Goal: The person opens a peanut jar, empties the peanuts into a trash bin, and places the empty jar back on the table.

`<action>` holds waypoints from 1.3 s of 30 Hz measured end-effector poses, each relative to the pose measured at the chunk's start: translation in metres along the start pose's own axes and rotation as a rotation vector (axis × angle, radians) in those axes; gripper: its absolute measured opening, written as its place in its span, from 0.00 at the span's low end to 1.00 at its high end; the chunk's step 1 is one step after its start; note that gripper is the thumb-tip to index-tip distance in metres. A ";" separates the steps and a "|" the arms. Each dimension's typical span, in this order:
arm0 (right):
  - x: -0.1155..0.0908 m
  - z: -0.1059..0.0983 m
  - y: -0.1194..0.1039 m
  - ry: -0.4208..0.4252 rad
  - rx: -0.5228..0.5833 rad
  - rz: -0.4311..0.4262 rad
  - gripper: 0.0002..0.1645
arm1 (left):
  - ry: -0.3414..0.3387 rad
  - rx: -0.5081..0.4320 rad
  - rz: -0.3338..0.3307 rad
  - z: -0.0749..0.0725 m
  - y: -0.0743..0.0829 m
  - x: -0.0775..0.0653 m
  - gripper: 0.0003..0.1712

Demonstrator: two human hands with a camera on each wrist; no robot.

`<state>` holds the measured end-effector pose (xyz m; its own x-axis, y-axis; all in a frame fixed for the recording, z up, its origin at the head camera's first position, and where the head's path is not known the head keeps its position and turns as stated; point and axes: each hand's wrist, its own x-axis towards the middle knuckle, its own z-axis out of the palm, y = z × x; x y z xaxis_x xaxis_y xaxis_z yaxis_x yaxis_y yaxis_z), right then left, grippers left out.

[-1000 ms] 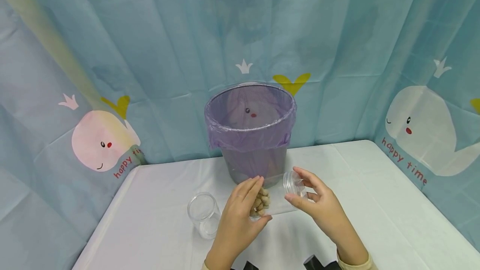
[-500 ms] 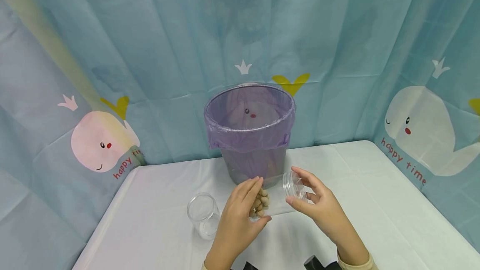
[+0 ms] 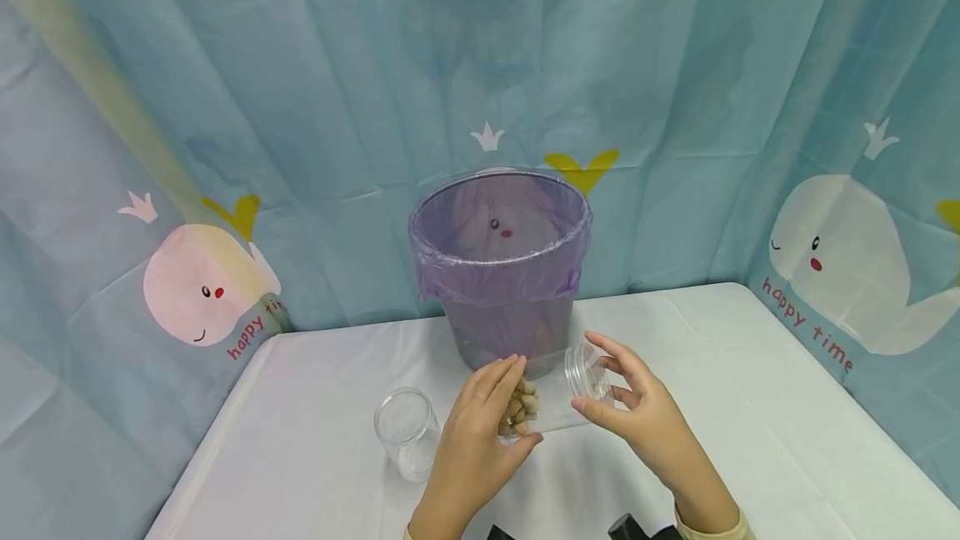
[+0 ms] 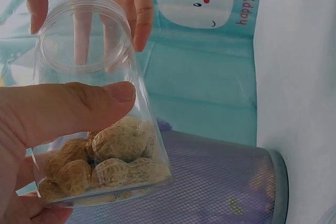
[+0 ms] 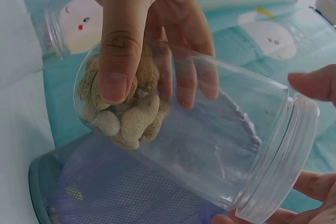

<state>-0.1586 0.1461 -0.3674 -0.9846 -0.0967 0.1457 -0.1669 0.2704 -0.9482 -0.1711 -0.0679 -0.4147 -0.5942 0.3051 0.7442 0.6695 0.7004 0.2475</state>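
My left hand (image 3: 480,432) grips a clear plastic jar (image 5: 210,124) round its base end, with the thumb on the near side and the fingers on the far side. The jar lies tilted over on its side above the table. Several unshelled peanuts (image 4: 121,145) are gathered at its base, beside my left thumb. At the mouth end, my right hand (image 3: 637,402) holds the clear screw lid (image 5: 286,166) between thumb and fingers. The lid sits over the jar's mouth, pointing right. A second clear jar (image 3: 408,432) stands upright and without a lid just left of my left hand.
Behind the hands stands a mesh waste bin (image 3: 510,327) with a purple liner (image 3: 498,282) folded over its rim. A white cloth covers the table (image 3: 300,423). A blue whale-print curtain (image 3: 360,148) hangs behind. Black objects (image 3: 626,526) show at the bottom edge.
My right fingers and the lid have turned very slightly. The left hand, the jar of peanuts and the second jar keep their places.
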 end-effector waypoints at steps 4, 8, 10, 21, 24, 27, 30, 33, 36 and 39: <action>0.000 0.000 0.000 0.011 0.010 0.009 0.45 | 0.002 0.007 -0.003 0.000 0.000 0.000 0.59; 0.000 0.000 0.000 0.028 0.002 0.003 0.42 | -0.004 0.009 -0.005 -0.001 0.000 -0.001 0.59; 0.001 0.000 0.001 0.040 -0.001 0.004 0.41 | -0.006 0.005 -0.007 -0.001 0.000 -0.001 0.59; 0.002 0.001 0.002 0.046 0.027 0.048 0.37 | -0.008 0.001 -0.007 -0.001 0.000 -0.002 0.59; 0.002 0.000 0.002 0.042 0.002 0.035 0.38 | -0.010 -0.003 -0.008 -0.001 0.000 -0.002 0.59; 0.002 -0.002 0.003 0.041 -0.019 0.015 0.38 | -0.011 -0.004 -0.006 -0.001 0.000 -0.001 0.59; 0.002 -0.003 0.003 0.033 -0.016 -0.002 0.38 | -0.011 -0.003 -0.003 0.000 0.000 -0.001 0.59; 0.002 -0.005 0.003 0.021 0.001 -0.025 0.38 | -0.005 -0.008 0.000 0.001 0.000 -0.001 0.59; 0.001 -0.006 0.003 0.008 0.024 -0.036 0.38 | 0.004 -0.011 0.008 0.001 -0.001 0.000 0.60; 0.002 -0.006 0.002 0.005 0.035 -0.035 0.41 | 0.015 -0.015 0.017 0.002 -0.001 0.000 0.60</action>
<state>-0.1612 0.1523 -0.3675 -0.9784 -0.1009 0.1802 -0.1994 0.2335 -0.9517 -0.1725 -0.0673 -0.4160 -0.5756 0.3072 0.7578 0.6862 0.6854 0.2434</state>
